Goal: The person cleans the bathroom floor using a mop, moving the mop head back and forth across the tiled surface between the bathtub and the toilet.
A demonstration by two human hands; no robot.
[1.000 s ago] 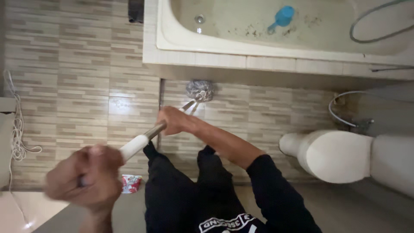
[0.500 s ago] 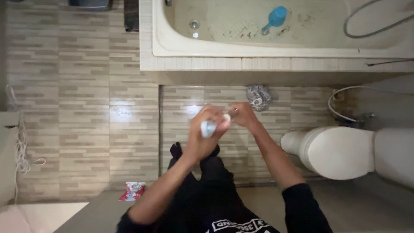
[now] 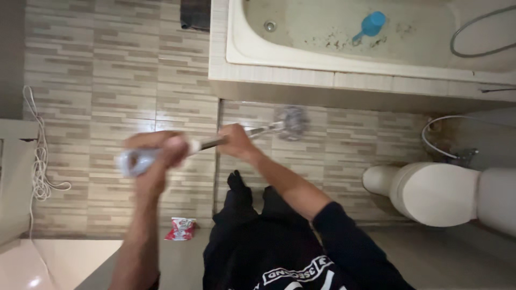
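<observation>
Under me the floor point(image 3: 118, 80) is glossy tile in beige and brown strips. A cream bathtub point(image 3: 344, 60) with a tiled surround runs along the top, a blue scoop point(image 3: 370, 24) lying inside it. The white toilet point(image 3: 446, 193) sits at my right, a white cord point(image 3: 38, 156) at the left.

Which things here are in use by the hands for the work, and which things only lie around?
In use:
- mop, handle held by both hands
- left hand, at the upper end of the handle
- right hand, lower on the handle
- mop head, on the floor tiles

Lying about:
- blue scoop in the bathtub
- red and white packet
- toilet
- white cord
</observation>
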